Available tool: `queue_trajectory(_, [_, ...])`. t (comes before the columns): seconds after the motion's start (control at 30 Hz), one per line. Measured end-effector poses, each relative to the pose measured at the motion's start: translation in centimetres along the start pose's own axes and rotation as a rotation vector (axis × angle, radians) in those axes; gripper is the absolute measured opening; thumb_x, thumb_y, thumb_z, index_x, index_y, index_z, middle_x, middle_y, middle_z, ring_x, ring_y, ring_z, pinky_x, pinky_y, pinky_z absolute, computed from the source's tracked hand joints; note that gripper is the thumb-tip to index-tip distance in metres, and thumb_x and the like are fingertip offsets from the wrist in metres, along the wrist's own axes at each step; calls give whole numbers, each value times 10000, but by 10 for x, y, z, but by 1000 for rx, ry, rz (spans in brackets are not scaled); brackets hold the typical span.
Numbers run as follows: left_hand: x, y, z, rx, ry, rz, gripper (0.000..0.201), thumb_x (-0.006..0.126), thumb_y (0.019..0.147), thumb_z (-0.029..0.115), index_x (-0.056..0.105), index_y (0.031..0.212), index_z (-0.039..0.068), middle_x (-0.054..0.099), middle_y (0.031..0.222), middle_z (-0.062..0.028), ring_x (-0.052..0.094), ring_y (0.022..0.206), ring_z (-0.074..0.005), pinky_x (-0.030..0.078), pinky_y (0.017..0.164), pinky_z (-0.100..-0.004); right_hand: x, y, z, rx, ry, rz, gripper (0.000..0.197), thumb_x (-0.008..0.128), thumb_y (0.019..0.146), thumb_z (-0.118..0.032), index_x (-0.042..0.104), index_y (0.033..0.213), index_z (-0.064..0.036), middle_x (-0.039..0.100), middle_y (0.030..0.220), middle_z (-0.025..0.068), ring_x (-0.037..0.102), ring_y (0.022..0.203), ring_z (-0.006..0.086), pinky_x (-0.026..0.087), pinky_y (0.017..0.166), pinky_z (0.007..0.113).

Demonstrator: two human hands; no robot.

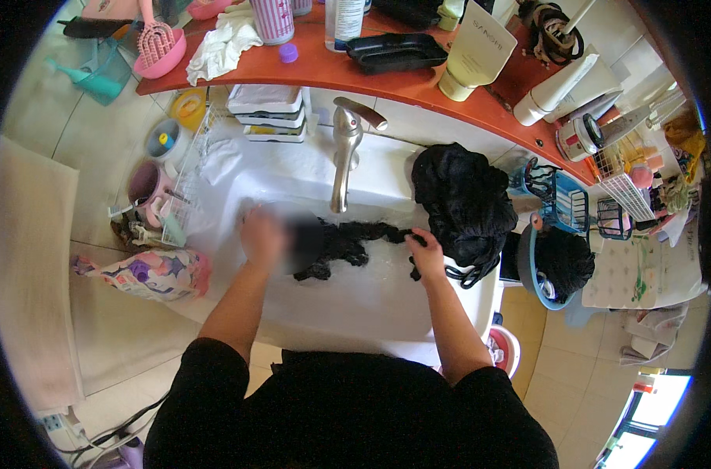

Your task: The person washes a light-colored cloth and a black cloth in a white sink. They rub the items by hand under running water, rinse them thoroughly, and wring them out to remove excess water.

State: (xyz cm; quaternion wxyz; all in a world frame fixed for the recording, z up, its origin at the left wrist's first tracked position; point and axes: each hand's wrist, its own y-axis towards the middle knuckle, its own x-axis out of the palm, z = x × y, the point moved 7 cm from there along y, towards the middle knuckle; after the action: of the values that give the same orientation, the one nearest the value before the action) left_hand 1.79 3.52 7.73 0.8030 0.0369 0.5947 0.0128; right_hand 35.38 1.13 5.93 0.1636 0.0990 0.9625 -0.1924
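Shirt [348, 414], black cloth [346, 246] between grips [262, 237] [426, 254]

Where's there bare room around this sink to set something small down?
Mainly the white basin's front, nearer you than the black material your right hand holds. A small orange shelf patch lies between the purple cap and black tray. Crowded: the shelf's right end, with tubes, and the sink's right side, under the black bundle.

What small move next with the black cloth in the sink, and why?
I'd probably bring the right hand inward, gathering the cloth leftward: it lies strung out across the sink, its right end pinched near the black pile. Blur hides whether the left hand grips it.
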Motion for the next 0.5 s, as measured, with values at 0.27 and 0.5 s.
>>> queue_trajectory(0.27, [80, -28, 21, 171, -84, -179, 478, 648, 690, 232, 542, 1118, 49, 591, 981, -168, 536, 950, -319, 428, 838, -395, 76, -31, 75, 325, 358, -210, 676, 623, 825, -228, 249, 1383, -142, 420, 1299, 145, 425, 1171, 277, 350, 964, 334])
queue_trajectory(0.5, [58, -52, 131, 46, -802, -510, 278, 672, 590, 185, 561, 761, -5, 606, 750, -176, 598, 686, -322, 472, 624, -371, 117, -33, 45, 618, 1343, -374, 545, 458, 863, -503, 484, 1196, -72, 598, 1014, 143, 583, 891, 293, 463, 826, 423])
